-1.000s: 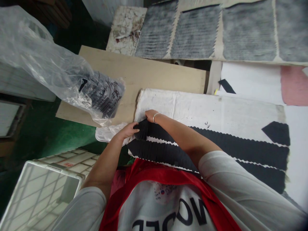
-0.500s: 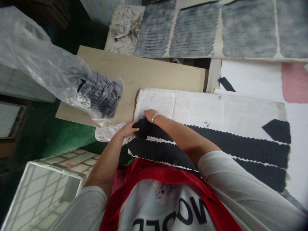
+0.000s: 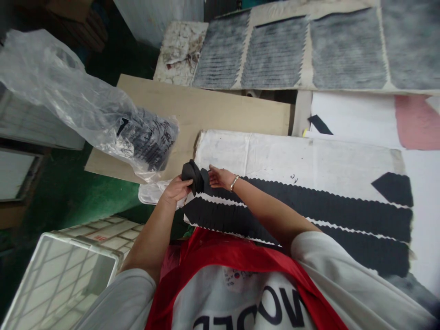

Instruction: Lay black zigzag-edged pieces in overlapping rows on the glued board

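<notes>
My left hand (image 3: 178,188) grips a small stack of black cut pieces (image 3: 193,177), fanned a little, at the left end of a white board (image 3: 271,153). Just right of the stack is my right hand (image 3: 221,178), fingers apart, above the end of a long row of overlapping black pieces (image 3: 330,205). Whether its fingertips touch the nearest piece I cannot tell. A second row of black pieces (image 3: 230,219) lies closer to my body. One separate pointed black piece (image 3: 393,188) rests at the board's right end.
A clear plastic bag (image 3: 147,137) of black pieces lies on a tan board (image 3: 206,107) at left. A white crate (image 3: 82,243) stands at lower left. Behind are dark grey sheets (image 3: 278,52), a black strip (image 3: 320,124) and pink material (image 3: 417,121).
My right hand has drawn back rightward from the stack, and its fingers have spread. My left hand has moved slightly left, with the stack tilted up and fanned. The view has shifted slightly.
</notes>
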`<state>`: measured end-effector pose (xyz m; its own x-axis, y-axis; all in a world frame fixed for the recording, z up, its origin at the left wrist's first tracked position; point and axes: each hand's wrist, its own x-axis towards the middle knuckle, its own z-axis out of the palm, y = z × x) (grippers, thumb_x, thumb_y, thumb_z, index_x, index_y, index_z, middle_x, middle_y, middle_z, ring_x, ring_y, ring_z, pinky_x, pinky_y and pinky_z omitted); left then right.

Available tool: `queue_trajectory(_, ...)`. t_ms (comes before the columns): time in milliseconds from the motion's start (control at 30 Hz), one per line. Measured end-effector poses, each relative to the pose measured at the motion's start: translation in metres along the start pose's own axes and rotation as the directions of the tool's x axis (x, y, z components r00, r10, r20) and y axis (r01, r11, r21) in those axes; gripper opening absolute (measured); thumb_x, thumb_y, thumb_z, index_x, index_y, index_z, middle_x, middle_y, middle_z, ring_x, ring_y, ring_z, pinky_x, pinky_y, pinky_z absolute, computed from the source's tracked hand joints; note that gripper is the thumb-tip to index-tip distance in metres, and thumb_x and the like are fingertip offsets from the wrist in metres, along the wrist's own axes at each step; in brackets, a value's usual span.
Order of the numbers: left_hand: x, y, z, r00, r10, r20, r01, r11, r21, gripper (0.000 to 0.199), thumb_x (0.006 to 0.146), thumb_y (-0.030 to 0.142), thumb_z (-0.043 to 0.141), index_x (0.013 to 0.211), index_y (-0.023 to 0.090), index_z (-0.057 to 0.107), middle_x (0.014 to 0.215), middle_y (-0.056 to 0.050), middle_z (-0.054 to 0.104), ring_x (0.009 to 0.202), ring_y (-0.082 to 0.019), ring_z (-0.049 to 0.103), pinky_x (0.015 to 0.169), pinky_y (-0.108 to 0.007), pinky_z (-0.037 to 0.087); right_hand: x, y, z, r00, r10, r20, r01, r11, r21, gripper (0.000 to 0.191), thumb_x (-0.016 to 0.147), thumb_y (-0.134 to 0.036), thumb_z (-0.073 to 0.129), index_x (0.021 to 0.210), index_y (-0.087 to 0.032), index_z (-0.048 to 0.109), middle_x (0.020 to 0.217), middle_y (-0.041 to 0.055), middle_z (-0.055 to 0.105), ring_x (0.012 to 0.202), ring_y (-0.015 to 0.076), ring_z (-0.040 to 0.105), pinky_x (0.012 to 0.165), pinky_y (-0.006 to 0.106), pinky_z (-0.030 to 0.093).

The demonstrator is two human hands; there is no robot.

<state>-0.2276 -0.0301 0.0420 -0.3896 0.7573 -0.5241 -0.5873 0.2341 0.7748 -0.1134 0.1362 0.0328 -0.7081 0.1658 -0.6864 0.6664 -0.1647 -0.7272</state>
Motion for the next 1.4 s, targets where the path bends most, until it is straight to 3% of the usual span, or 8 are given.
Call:
queue_trajectory(67, 0.000, -0.003, 0.000, 1.000, -0.010, -0.006, 0.010, 1.000, -0.010, 0.049, 0.058, 0.026, 0.077, 0.103, 0.014, 0.062, 0.097, -0.011, 0.069, 0.093, -0.026, 0.065, 0.080, -0.040, 0.053, -0.010, 0.010, 0.010, 0.996, -0.010, 0.090, -0.008, 0.978, 0.207, 0.054, 0.091, -0.058, 0.020, 0.072, -0.018, 0.051, 0.063, 0.0011, 0.058, 0.055, 0.0109, 0.055, 0.056, 0.023, 0.046)
queue_trajectory(167, -0.001, -0.009, -0.001, 0.999, -0.050, 0.000, 0.050, 0.999, -0.007, 0.049, 0.059, 0.024, 0.077, 0.103, 0.013, 0.060, 0.096, -0.011, 0.069, 0.090, -0.025, 0.066, 0.080, -0.041, 0.052, -0.018, 0.023, 0.021, 0.993, -0.112, -0.030, 0.116, 0.968, 0.224, 0.037, 0.085, -0.051, 0.044, 0.065, -0.020, 0.044, 0.052, -0.0067, 0.044, 0.046, 0.0085, 0.043, 0.049, 0.020, 0.038)
queue_trajectory(400, -0.005, -0.023, -0.003, 0.993, -0.111, -0.049, 0.114, 0.992, 0.048, 0.051, 0.059, 0.028, 0.076, 0.103, 0.013, 0.057, 0.093, -0.010, 0.068, 0.081, -0.022, 0.065, 0.076, -0.042, 0.052, -0.022, 0.037, 0.030, 0.834, -0.448, -0.321, 0.317, 0.867, -0.385, 0.015, 0.081, -0.024, 0.048, 0.067, -0.020, 0.047, 0.066, -0.0036, 0.053, 0.064, 0.0106, 0.051, 0.060, 0.020, 0.038)
queue_trajectory(533, 0.011, -0.022, -0.006, 0.989, 0.056, -0.135, -0.008, 0.943, 0.332, 0.049, 0.061, 0.032, 0.072, 0.104, 0.013, 0.058, 0.093, -0.007, 0.067, 0.085, -0.022, 0.062, 0.081, -0.040, 0.049, -0.022, 0.039, 0.032, 0.895, -0.358, -0.266, 0.182, 0.838, -0.515, 0.011, 0.085, -0.025, 0.048, 0.079, -0.019, 0.054, 0.068, -0.0010, 0.062, 0.063, 0.0111, 0.059, 0.059, 0.019, 0.040)
queue_trajectory(700, 0.040, -0.013, -0.006, 0.966, 0.214, -0.147, -0.017, 0.619, 0.786, 0.030, 0.066, 0.025, 0.063, 0.094, 0.014, 0.063, 0.088, -0.006, 0.067, 0.086, -0.023, 0.061, 0.084, -0.036, 0.046, -0.011, 0.034, 0.026, 0.963, -0.164, -0.214, 0.047, 0.884, -0.465, 0.019, 0.090, -0.027, 0.043, 0.084, -0.017, 0.058, 0.072, 0.0006, 0.068, 0.052, 0.0079, 0.061, 0.051, 0.017, 0.040)
queue_trajectory(867, 0.046, -0.015, 0.002, 0.945, 0.276, -0.178, 0.045, 0.429, 0.902, 0.029, 0.071, 0.019, 0.057, 0.100, 0.015, 0.062, 0.096, -0.009, 0.067, 0.094, -0.024, 0.060, 0.086, -0.036, 0.044, 0.001, 0.024, 0.016, 0.980, -0.112, -0.166, 0.010, 0.854, -0.520, 0.023, 0.090, -0.026, 0.042, 0.083, -0.016, 0.063, 0.072, 0.0012, 0.069, 0.051, 0.0089, 0.060, 0.051, 0.019, 0.041)
queue_trajectory(1133, 0.039, -0.023, 0.002, 0.930, 0.303, -0.209, 0.079, 0.390, 0.917, 0.030, 0.074, 0.020, 0.055, 0.103, 0.016, 0.061, 0.100, -0.011, 0.066, 0.098, -0.025, 0.060, 0.090, -0.036, 0.042, -0.001, 0.026, -0.009, 0.899, -0.281, -0.336, -0.072, 0.661, -0.747, 0.027, 0.091, -0.029, 0.041, 0.098, -0.018, 0.065, 0.098, 0.0089, 0.068, 0.088, 0.0183, 0.061, 0.073, 0.025, 0.041)
queue_trajectory(1400, 0.039, -0.025, 0.003, 0.920, 0.322, -0.224, 0.083, 0.398, 0.914, 0.028, 0.075, 0.020, 0.055, 0.102, 0.017, 0.061, 0.100, -0.011, 0.067, 0.098, -0.025, 0.060, 0.089, -0.036, 0.042, -0.011, 0.045, -0.006, 0.849, -0.505, -0.156, 0.086, 0.424, -0.902, 0.033, 0.093, -0.024, 0.034, 0.106, -0.019, 0.064, 0.107, 0.0122, 0.061, 0.097, 0.0228, 0.051, 0.079, 0.031, 0.037)
